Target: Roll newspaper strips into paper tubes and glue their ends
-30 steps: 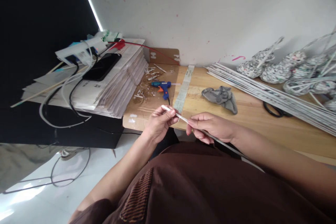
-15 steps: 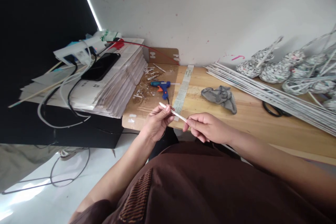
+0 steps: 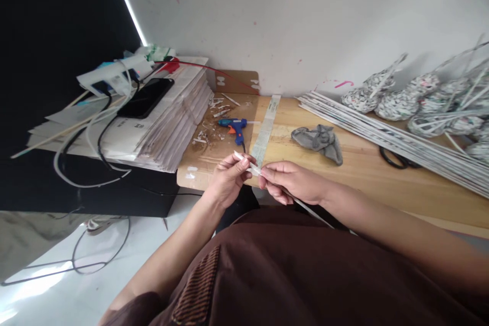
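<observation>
Here it is, the slim white stick (image 3: pixel 256 168), right in the middle of the frame, its long axis on a slant: the near tip points to the upper left, towards the blue glue gun (image 3: pixel 237 127), and the other length slopes away to the lower right. My left hand (image 3: pixel 230 177) has it pinched between thumb and fingers just behind that tip, so a short end pokes out beyond my thumb. My right hand (image 3: pixel 292 181) grips it too, fingertips closed round it a little lower and to the right, with only a brief white stretch showing between the two hands. Then it's under my right palm, out of sight, and out again below, running down towards my brown apron (image 3: pixel 290 270). The far end? Lost from view by my right forearm; I can't make it out. At the pinch there's a pale flap or edge, too small to read, and whether one piece or two meet there, I cannot tell. Beyond my hands, the grey cloth (image 3: pixel 320 142) lies crumpled on the wooden table (image 3: pixel 362 183), right of centre, and a bundle of paper sticks (image 3: pixel 397 137) slants down to the right edge, where the frame cuts it off.
</observation>
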`<state>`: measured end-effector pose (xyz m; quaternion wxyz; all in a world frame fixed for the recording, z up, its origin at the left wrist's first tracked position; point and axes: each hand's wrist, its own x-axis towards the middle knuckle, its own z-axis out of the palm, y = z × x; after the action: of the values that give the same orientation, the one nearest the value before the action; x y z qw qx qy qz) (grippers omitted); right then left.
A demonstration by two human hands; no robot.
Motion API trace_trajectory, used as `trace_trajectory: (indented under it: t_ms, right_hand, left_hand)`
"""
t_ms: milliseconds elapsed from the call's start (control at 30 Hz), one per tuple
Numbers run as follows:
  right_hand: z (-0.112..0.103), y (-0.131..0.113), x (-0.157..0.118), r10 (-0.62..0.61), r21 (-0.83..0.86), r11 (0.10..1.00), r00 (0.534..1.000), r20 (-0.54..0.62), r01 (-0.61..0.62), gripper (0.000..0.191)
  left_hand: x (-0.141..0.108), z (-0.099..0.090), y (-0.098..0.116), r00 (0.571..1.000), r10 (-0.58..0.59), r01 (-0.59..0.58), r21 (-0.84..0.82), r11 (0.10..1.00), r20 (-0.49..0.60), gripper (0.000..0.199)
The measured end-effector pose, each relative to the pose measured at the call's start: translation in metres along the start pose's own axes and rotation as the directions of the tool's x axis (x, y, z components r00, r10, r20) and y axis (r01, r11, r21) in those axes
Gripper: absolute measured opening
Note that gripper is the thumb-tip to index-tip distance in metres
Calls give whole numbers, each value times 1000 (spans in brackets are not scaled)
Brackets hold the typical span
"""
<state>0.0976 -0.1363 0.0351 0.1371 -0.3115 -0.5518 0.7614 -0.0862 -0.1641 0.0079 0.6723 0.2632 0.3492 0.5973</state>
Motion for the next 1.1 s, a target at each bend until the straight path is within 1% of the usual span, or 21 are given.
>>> trace_trajectory:
  t_ms: [67,100,133,167,200,267,300,333,367,400,433,533,567,600,667,767,833,900,1000,1033,1100]
  right_hand:
    - [-4,0,1,79,156,983,989,123,-98,38]
    - [-6,0,2,105,190,973,981,162,-135,37]
    - [-7,0,2,119,194,969,978,173,-152,38]
    - [-7,0,2,121,166,975,981,151,-146,38]
    - [-6,0,2,109,107,987,989,101,-120,39]
    - [-3,0,0,37,-81,996,998,-41,-40,39]
    - [-1,0,-1,-14,-180,984,995,-103,-4,38]
    - [1,0,-2,-55,-250,968,989,-137,19,37]
    - [2,0,-3,-75,-273,961,987,-143,33,36]
    - [3,0,-3,-69,-244,969,990,-125,37,36]
    - [2,-1,-4,-45,-176,984,995,-87,29,37]
    - [-2,-2,-3,47,85,995,996,74,-54,37]
    - [-4,-2,-2,57,138,988,993,101,-71,36]
    - [-5,-2,-2,57,161,984,993,102,-73,36]
    - [-6,-2,-1,32,114,993,999,41,-37,36]
    - [-3,-1,-1,-30,-90,996,996,-84,22,37]
    - [-1,0,-1,-55,-164,986,992,-115,35,37]
    - [-2,0,0,-47,-112,993,995,-85,37,35]
    - [-6,-2,1,26,71,997,998,51,-29,32]
    - [-7,-2,0,48,99,994,996,79,-56,32]
    - [-11,-4,-2,68,62,995,995,69,-72,34]
  left_hand:
    - [-1,-1,0,1000,-9,9,1,1000,19,25]
    - [-1,-1,0,1000,-14,14,2,1000,22,25]
    - [0,-1,0,1000,-16,16,5,1000,19,25]
    - [0,-2,-1,1000,-15,15,10,1000,12,25]
    - [1,-2,-2,1000,-9,9,16,1000,1,24]
    - [2,-2,-2,1000,6,-5,27,1000,-24,23]
    - [3,-2,-3,999,13,-12,30,999,-35,22]
    - [4,-3,-2,999,19,-17,31,999,-41,22]
    - [4,-3,-2,999,21,-20,30,999,-42,22]
    - [5,-2,-2,999,22,-21,27,999,-35,22]
    - [5,-2,-1,1000,23,-22,23,999,-22,23]
    - [4,0,0,1000,9,-9,3,1000,26,27]
    - [4,0,-1,999,-1,1,-1,1000,37,28]
    - [4,1,-1,999,-10,10,0,1000,43,30]
    - [4,2,-4,999,-18,18,16,1000,37,31]
    - [6,1,-7,1000,10,-10,56,998,0,27]
    - [8,1,-8,1000,21,-21,81,996,-1,26]
    - [9,2,-8,1000,17,-18,104,994,13,28]
    - [9,3,-7,1000,8,-9,122,992,7,32]
    - [9,3,-6,1000,5,-5,121,993,-2,32]
    - [10,3,-3,999,17,-13,95,995,-33,32]
